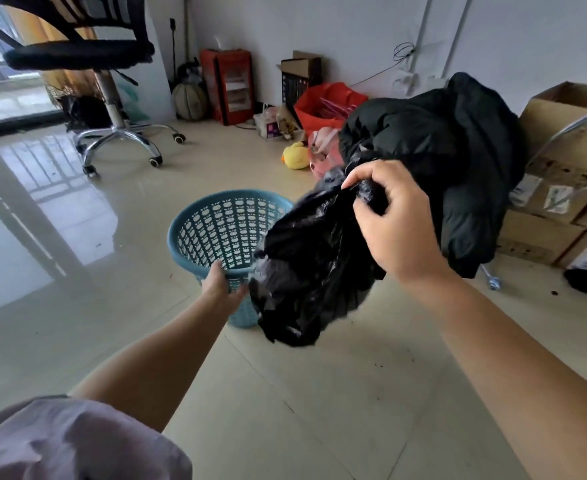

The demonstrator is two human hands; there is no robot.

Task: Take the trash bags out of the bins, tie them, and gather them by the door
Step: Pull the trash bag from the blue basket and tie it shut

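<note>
- Black trash bag [313, 268]: out of the bin, hanging in the air over the blue basket bin's [216, 230] right rim, neck bunched, not knotted.
- Right hand [394, 223]: fingers curled tight round the bag's gathered neck, carrying its weight.
- Left hand [223, 285]: fingers fairly straight against the bin's near rim and wall, apparently steadying it; full grip not discernible.
- Bin sits on the tiled floor [320, 393], seemingly empty through the lattice.
- Step judged: removal done; tying next. Needs left hand freed to twist and knot the neck.
- Door not identifiable here.
</note>
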